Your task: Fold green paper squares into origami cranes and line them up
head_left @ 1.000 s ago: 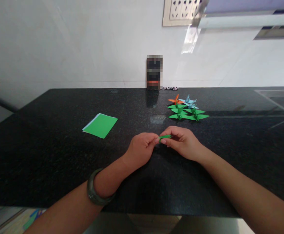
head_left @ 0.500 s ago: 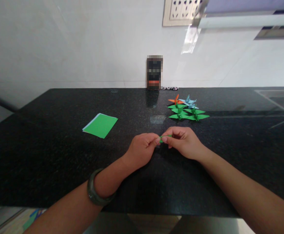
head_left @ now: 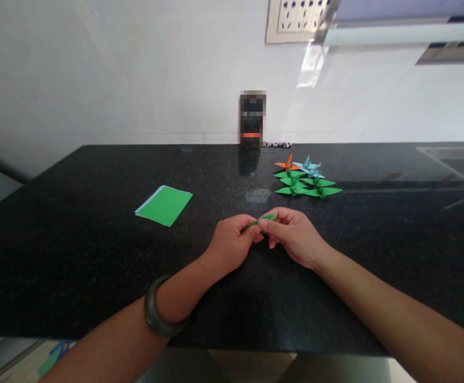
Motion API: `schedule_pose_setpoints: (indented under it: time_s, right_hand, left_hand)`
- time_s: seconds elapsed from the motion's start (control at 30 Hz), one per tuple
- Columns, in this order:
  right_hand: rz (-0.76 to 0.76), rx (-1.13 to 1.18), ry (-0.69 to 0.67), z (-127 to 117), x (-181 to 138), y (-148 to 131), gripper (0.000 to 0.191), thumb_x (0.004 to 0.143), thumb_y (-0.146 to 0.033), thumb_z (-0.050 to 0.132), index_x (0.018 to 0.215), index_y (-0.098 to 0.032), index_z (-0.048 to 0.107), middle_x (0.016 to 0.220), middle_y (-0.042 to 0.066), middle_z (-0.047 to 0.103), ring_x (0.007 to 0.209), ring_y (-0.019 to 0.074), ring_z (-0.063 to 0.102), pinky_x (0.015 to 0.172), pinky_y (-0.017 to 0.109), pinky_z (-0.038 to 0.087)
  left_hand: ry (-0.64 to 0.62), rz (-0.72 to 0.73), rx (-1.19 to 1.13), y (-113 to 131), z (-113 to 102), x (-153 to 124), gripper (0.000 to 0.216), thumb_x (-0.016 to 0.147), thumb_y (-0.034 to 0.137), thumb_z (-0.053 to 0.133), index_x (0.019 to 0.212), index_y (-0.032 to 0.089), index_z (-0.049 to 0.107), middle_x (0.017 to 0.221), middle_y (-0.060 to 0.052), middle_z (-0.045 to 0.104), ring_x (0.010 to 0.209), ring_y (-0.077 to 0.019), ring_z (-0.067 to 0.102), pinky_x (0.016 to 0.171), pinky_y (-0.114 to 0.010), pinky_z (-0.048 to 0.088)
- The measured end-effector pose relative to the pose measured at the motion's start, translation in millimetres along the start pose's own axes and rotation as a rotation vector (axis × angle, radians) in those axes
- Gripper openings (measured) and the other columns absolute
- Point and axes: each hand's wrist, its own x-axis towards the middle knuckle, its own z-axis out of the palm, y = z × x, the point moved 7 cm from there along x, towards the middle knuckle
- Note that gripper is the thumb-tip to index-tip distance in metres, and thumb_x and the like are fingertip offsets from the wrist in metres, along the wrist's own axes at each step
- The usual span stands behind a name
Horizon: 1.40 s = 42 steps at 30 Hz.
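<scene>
Now left hand (head_left: pixel 229 244) and right hand (head_left: pixel 293 236) each pinch one end of narrow green paper strip (head_left: pixel 260 219), mid-fold; crease likely needs light, even pressure

Dark grey-green bangle (head_left: pixel 152 318), bare forearms
</scene>
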Motion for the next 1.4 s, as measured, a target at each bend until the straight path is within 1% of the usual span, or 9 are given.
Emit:
schedule_pose_setpoints:
  time_s: [0.13, 0.27, 0.43, 0.6, 0.7, 0.8, 0.93, 1.1, 1.4]
  right_hand:
    - [-0.09, -0.051, 0.062, -7.9, 1.3, -6.4, 0.026, 0.064, -0.038, 0.073, 0.065, -0.014, 0.062, 0.056, -0.001, 0.06, 0.045, 0.0062, 0.049, 0.041, 0.018, 0.039]
    - [-0.168, -0.14, 0.13, -18.3, 2.2, -13.8, 0.03, 0.067, -0.043, 0.069, 0.065, -0.014, 0.061, 0.056, -0.002, 0.057, 0.044, 0.0061, 0.045, 0.041, 0.02, 0.037]
    - [-0.151, -0.209, 0.153, -24.0, 3.4, -18.0, 0.034, 0.066, -0.046, 0.068, 0.063, -0.014, 0.058, 0.051, -0.003, 0.052, 0.04, 0.0063, 0.043, 0.039, 0.021, 0.033]
    - [-0.173, -0.159, 0.235, -45.5, 5.2, -30.0, 0.034, 0.062, -0.044, 0.072, 0.058, -0.015, 0.054, 0.047, -0.005, 0.047, 0.038, 0.0056, 0.04, 0.037, 0.02, 0.032]
    - [-0.093, -0.224, 0.112, -41.6, 5.8, -27.4, 0.034, 0.063, -0.043, 0.071, 0.056, -0.015, 0.054, 0.047, -0.004, 0.047, 0.039, 0.0054, 0.039, 0.037, 0.02, 0.032]
    - [-0.009, -0.307, -0.049, -23.7, 2.2, -17.7, 0.032, 0.065, -0.043, 0.07, 0.06, -0.014, 0.057, 0.049, -0.004, 0.049, 0.04, 0.0052, 0.04, 0.038, 0.019, 0.032]
    - [-0.009, -0.291, -0.097, -7.1, -1.9, -11.0, 0.033, 0.066, -0.045, 0.068, 0.061, -0.014, 0.056, 0.054, -0.003, 0.053, 0.043, 0.0059, 0.044, 0.041, 0.019, 0.036]
    - [-0.01, -0.395, -0.066, -6.0, -2.6, -5.4, 0.031, 0.066, -0.042, 0.068, 0.07, -0.014, 0.058, 0.058, 0.0, 0.057, 0.048, 0.0082, 0.048, 0.043, 0.02, 0.038]
    - [-0.451, -0.937, -0.145, 8.3, -13.4, -31.0, 0.018, 0.082, -0.02, 0.048, 0.069, -0.016, 0.061, 0.065, 0.001, 0.056, 0.063, 0.0113, 0.051, 0.059, 0.023, 0.039]
  left_hand:
    - [-0.076, -0.058, -0.04, -4.6, 7.4, 0.6, 0.019, 0.079, 0.026, 0.051, 0.069, 0.015, 0.063, 0.066, -0.002, 0.067, 0.063, -0.0124, 0.061, 0.061, -0.023, 0.045]
    - [-0.16, -0.175, -0.161, -16.7, 16.9, -0.8, 0.022, 0.08, 0.03, 0.047, 0.07, 0.015, 0.06, 0.053, 0.001, 0.06, 0.047, -0.0106, 0.054, 0.05, -0.022, 0.043]
    - [-0.222, -0.165, -0.133, -16.2, 19.6, -3.7, 0.03, 0.081, 0.038, 0.044, 0.062, 0.016, 0.054, 0.041, 0.004, 0.051, 0.038, -0.0088, 0.046, 0.042, -0.02, 0.036]
    - [-0.168, -0.189, -0.127, -18.5, 13.3, -2.8, 0.035, 0.079, 0.043, 0.048, 0.057, 0.016, 0.054, 0.04, 0.004, 0.049, 0.037, -0.0079, 0.043, 0.041, -0.02, 0.034]
    - [-0.051, -0.153, -0.25, -17.7, 6.3, 0.1, 0.033, 0.076, 0.045, 0.053, 0.07, 0.014, 0.062, 0.055, 0.001, 0.059, 0.049, -0.009, 0.051, 0.05, -0.021, 0.04]
    - [-0.109, -0.152, -0.398, -15.8, 12.0, -0.5, 0.028, 0.071, 0.04, 0.062, 0.082, 0.014, 0.066, 0.069, -0.001, 0.065, 0.058, -0.0098, 0.055, 0.057, -0.022, 0.043]
    - [-0.175, -0.234, -0.503, -15.1, 17.8, -4.2, 0.019, 0.064, 0.03, 0.069, 0.07, 0.011, 0.066, 0.059, 0.0, 0.062, 0.053, -0.0084, 0.052, 0.053, -0.021, 0.043]
    - [-0.001, -0.259, -0.6, -15.6, 8.3, -2.3, 0.02, 0.059, 0.025, 0.074, 0.067, 0.011, 0.062, 0.056, 0.001, 0.061, 0.051, -0.0067, 0.053, 0.051, -0.018, 0.043]
    - [0.023, -0.282, -0.604, -18.9, 8.2, -1.8, 0.026, 0.061, 0.029, 0.072, 0.077, 0.013, 0.059, 0.055, 0.003, 0.059, 0.048, -0.0071, 0.055, 0.047, -0.018, 0.045]
